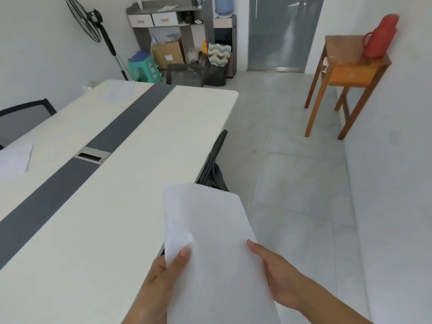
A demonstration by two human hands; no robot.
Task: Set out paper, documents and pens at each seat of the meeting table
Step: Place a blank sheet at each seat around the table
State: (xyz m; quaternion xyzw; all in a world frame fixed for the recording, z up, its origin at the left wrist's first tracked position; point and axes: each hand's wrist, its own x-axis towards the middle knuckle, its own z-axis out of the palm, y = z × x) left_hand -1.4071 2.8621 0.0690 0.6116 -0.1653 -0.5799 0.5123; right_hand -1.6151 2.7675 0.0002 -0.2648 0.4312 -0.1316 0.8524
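I hold a stack of white paper over the near right edge of the long white meeting table. My left hand grips its left side, thumb on top. My right hand holds its right edge, thumb on the sheet. One white sheet lies on the table at the left edge. Another sheet lies at the far left corner. No pens are in view.
A dark strip with a metal cable hatch runs down the table's middle. One black chair is tucked in on the right side; another chair stands at the left. A wooden side table with a red flask stands by the right wall.
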